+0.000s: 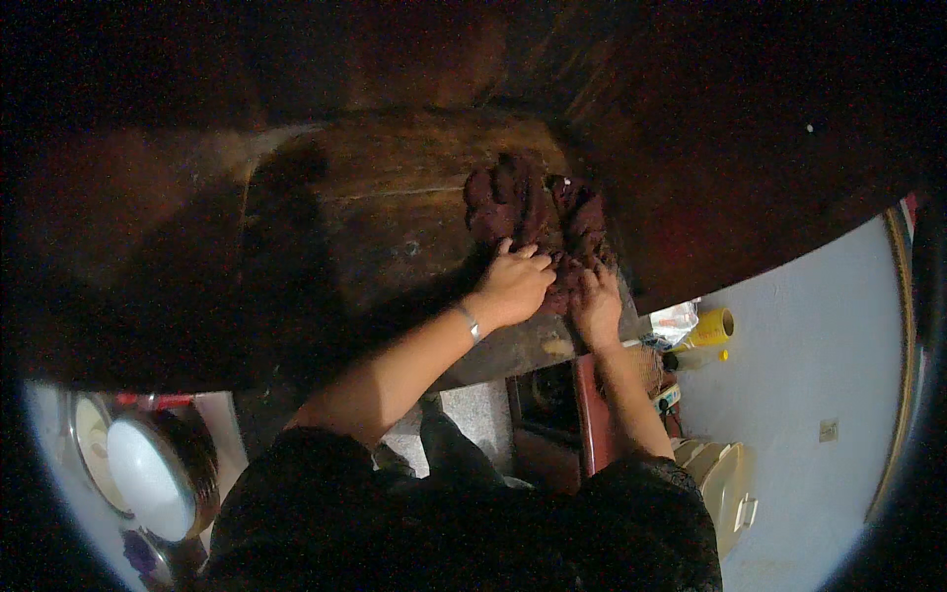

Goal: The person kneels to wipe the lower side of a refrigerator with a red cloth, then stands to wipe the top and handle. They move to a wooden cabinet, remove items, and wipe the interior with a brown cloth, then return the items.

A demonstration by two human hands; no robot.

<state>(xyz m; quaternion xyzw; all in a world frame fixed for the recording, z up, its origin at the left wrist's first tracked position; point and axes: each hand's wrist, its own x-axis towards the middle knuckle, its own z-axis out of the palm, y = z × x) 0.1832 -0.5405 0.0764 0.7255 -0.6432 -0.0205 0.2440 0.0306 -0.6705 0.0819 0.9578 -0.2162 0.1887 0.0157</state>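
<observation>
A dark maroon, soft, lumpy mass (pixel 507 200) lies on the right part of a worn wooden board (pixel 399 244). Poor light does not let me tell whether it is bunched cloth or meat. A second lobe of it (pixel 584 211) lies to the right, with a small bright spot at its top. My left hand (pixel 518 285), with a silver band at the wrist, grips the mass at its near edge. Close beside it, my right hand (pixel 598 300) has curled fingers on the near right part. The fingertips of both hands are partly lost in shadow.
The board rests on a large dark tabletop (pixel 688 185) with a curved edge. Below right are a yellow container (pixel 714 328), a clear bottle (pixel 695 360) and a pale wall (pixel 799 355). A round pale lid or pan (pixel 146 477) stands low on the left.
</observation>
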